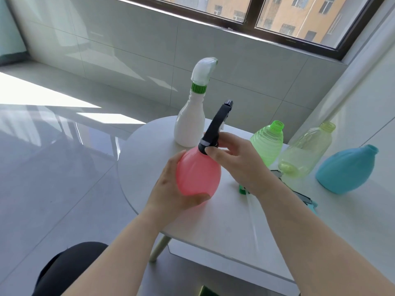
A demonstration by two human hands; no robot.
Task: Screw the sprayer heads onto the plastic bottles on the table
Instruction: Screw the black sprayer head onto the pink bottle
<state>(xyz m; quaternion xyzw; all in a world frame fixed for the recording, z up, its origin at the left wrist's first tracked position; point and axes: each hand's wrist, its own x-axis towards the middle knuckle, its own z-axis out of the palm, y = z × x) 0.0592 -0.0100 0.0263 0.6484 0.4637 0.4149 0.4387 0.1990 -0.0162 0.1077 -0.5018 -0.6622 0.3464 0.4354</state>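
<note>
Pink bottle cradled in your left hand; your right hand pinches the black sprayer head's collar. Twist it snug next.

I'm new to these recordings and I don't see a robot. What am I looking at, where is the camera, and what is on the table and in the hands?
There is no machine here, just a person's two bare hands. The only picture comes from a camera worn on the head, looking down. The left hand holds a pink bottle. The right hand pinches the collar of a black sprayer head at that bottle's neck. On the white table stand a white bottle with its sprayer fitted, and a green bottle, a pale yellow bottle and a blue bottle with open necks. Loose sprayer heads lie partly hidden behind the right wrist.
</note>
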